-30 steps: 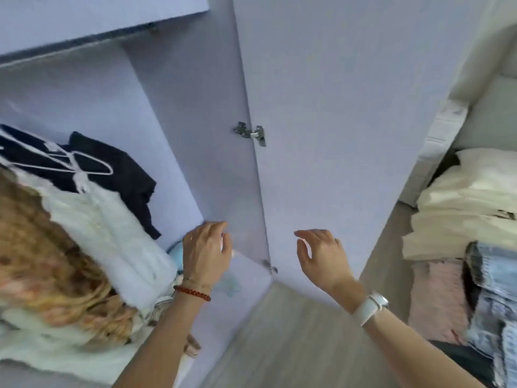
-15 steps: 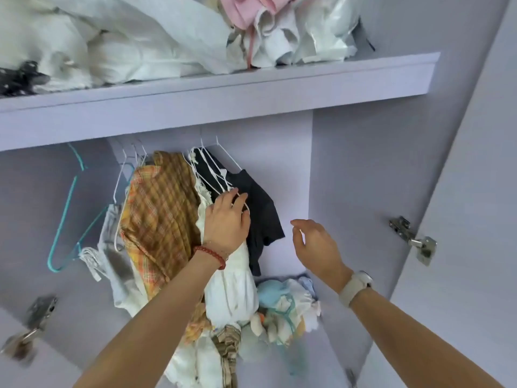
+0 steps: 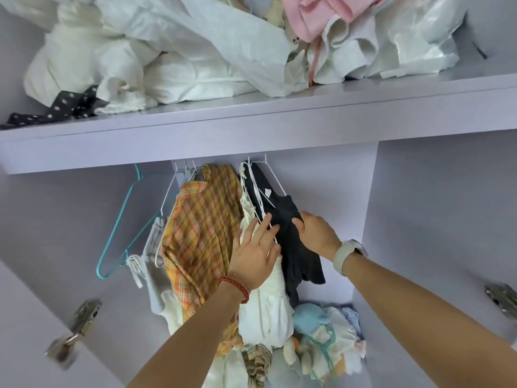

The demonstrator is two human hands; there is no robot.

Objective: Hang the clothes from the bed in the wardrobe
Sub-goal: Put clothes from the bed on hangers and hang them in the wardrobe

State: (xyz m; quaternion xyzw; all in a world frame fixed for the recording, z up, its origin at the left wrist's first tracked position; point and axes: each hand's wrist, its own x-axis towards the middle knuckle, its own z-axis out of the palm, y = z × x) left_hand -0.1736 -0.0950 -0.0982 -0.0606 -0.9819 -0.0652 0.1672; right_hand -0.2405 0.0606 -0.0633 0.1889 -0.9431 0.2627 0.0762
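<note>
Head view, hands parting soft cotton: left [image 3: 253,257] flat on white ruffles [image 3: 265,309], right [image 3: 317,233] gripping black knit [image 3: 293,247]

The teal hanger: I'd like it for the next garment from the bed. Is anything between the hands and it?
Yes. The plaid shirt and pale garments hang between both hands and the empty teal hanger. The left hand rests on a white dress; the right hand grips a black top.

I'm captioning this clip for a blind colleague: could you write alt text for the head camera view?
Inside a lilac wardrobe, a person's left hand presses flat on a white garment while the right hand grips a black garment beside it. An orange plaid shirt and an empty teal hanger hang to the left, below a shelf piled with white bedding.
</note>
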